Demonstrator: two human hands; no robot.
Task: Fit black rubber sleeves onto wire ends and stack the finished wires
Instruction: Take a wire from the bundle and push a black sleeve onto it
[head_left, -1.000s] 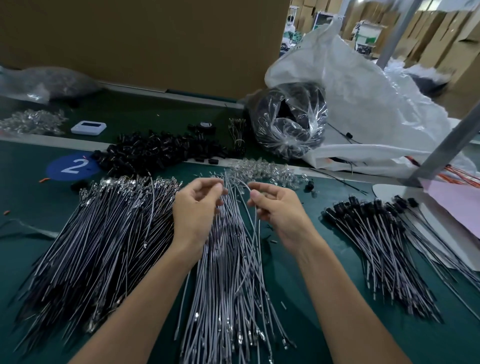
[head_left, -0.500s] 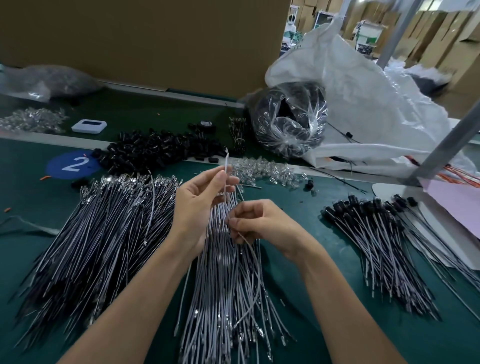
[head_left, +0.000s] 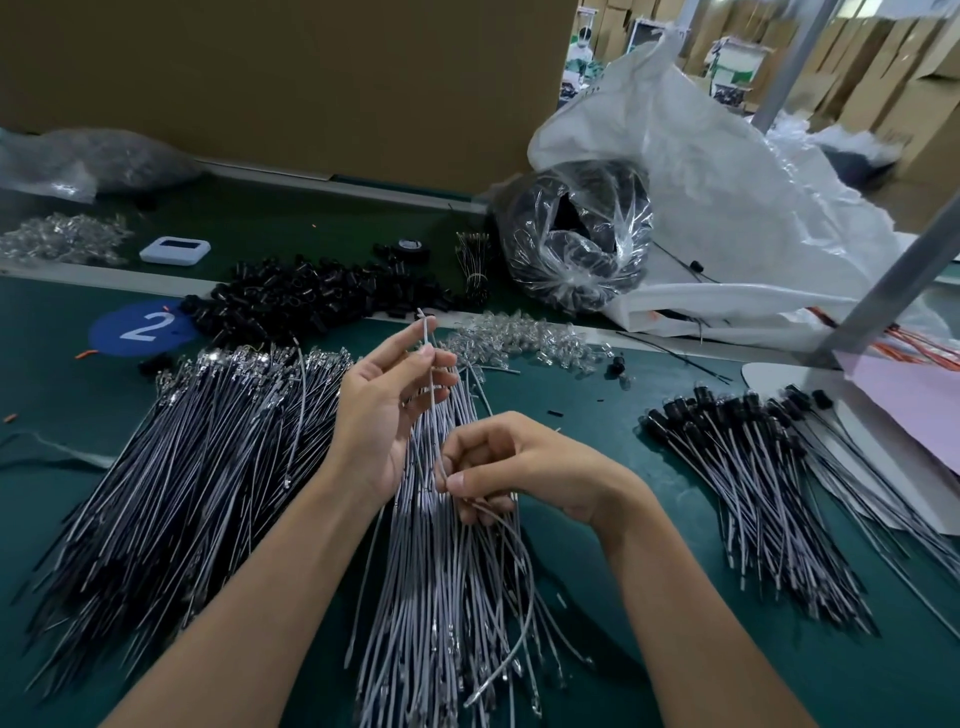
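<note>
My left hand (head_left: 387, 410) pinches one grey wire (head_left: 427, 343) near its upper end, which sticks up above the fingertips. My right hand (head_left: 511, 465) grips the same wire lower down, fingers curled, over the middle bundle of grey wires (head_left: 441, 582). A large bundle of wires with metal terminals (head_left: 197, 467) lies to the left. Finished wires with black sleeves (head_left: 753, 467) are stacked on the right. A heap of loose black rubber sleeves (head_left: 311, 296) lies at the back, beyond the hands.
Clear bulbs (head_left: 519, 338) are piled behind the hands. A clear bag of black parts (head_left: 576, 244) and a big white sack (head_left: 727, 182) stand at the back right. A blue "2" marker (head_left: 140, 328), a white device (head_left: 175, 250) and a grey post (head_left: 883, 291) are nearby.
My right hand has dropped from beside the left hand down along the wire toward me. My left hand has raised the wire end so it stands upright.
</note>
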